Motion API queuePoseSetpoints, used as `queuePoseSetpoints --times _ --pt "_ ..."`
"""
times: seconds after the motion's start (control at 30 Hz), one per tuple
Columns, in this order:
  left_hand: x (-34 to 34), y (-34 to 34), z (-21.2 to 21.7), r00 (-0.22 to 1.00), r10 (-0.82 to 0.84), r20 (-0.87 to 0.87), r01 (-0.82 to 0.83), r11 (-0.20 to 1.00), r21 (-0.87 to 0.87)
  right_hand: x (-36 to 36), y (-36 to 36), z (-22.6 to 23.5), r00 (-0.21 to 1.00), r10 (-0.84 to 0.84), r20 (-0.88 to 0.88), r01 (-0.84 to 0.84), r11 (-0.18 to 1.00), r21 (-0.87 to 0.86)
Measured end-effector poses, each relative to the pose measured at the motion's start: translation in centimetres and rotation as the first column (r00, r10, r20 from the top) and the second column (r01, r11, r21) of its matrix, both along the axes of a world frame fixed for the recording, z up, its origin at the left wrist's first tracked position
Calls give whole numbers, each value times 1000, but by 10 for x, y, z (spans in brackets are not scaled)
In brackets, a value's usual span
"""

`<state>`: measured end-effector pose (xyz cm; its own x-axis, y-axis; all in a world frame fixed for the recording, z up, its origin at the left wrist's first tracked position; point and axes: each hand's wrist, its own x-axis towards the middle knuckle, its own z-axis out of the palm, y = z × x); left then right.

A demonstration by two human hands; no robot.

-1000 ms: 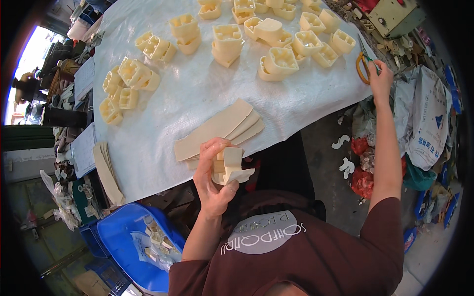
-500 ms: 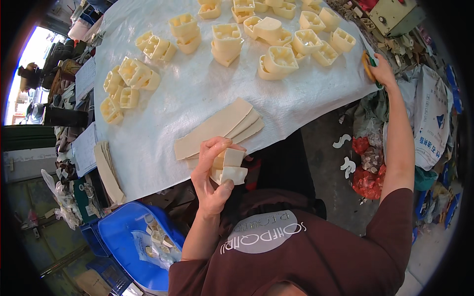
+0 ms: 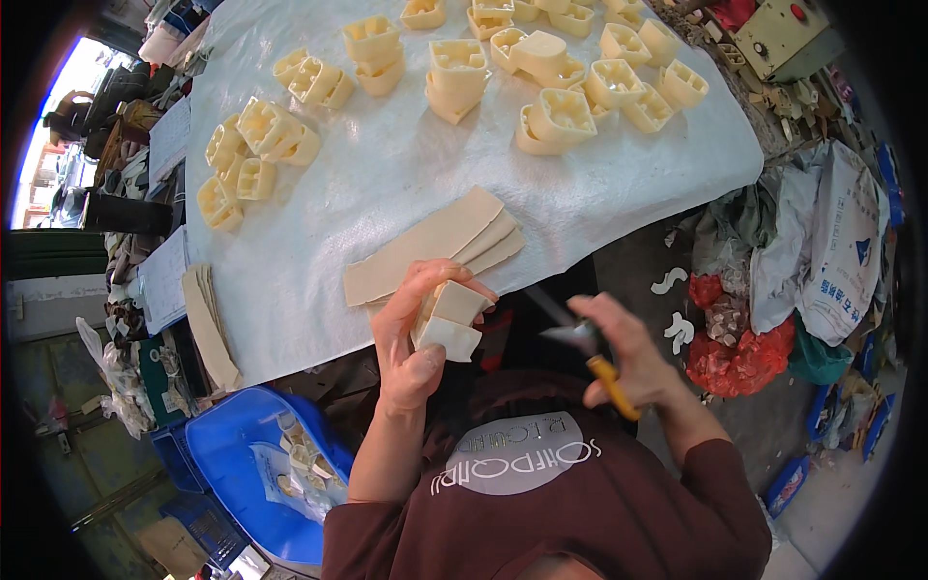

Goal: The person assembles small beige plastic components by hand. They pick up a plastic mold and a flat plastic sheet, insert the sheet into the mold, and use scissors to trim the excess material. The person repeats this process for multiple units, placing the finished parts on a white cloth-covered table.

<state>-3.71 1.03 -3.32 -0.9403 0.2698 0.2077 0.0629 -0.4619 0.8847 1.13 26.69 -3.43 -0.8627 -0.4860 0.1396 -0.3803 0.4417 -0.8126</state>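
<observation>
My left hand [image 3: 404, 362] grips a small cream plastic piece with a beige strip [image 3: 456, 307] laid round it, in front of the table's near edge. One pale end of the strip sticks out past my thumb. My right hand [image 3: 640, 362], partly blurred, holds scissors [image 3: 609, 382] with a yellow-orange handle. Their blades are spread and point toward the piece, still apart from it. Just beyond my left hand, several flat beige strips [image 3: 430, 242] lie fanned in a stack on the white-covered table [image 3: 358, 188].
Cream hollow moulded parts [image 3: 561, 116] stand in small stacks across the table's far half. More beige strips [image 3: 208, 329] lie at its left edge. A blue tub [image 3: 227, 464] with scraps stands at lower left. Red bags [image 3: 744, 358] and white sacks [image 3: 836, 242] sit at the right.
My right hand has come from the table's right edge toward my left hand, bringing the scissors. The left hand keeps its hold on the piece, and the view has shifted slightly.
</observation>
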Motion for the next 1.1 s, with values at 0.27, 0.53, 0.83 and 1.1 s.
queuePoseSetpoints --times 0.27,0.53,0.83,1.1 --pt "2 2 2 1000 -7 6 7 1000 -9 -3 -32 5 995 93 26 -92 994 -66" --pt "3 6 2 1000 -25 -19 24 997 -72 -8 -37 9 997 82 -3 -82 994 -77" --pt "1 3 -5 998 -35 -55 27 991 -132 -5 -38 4 998 59 13 -58 994 -92" --pt "0 3 -4 999 -37 -30 32 988 -153 -2 -35 -4 997 35 -74 -38 998 -47"
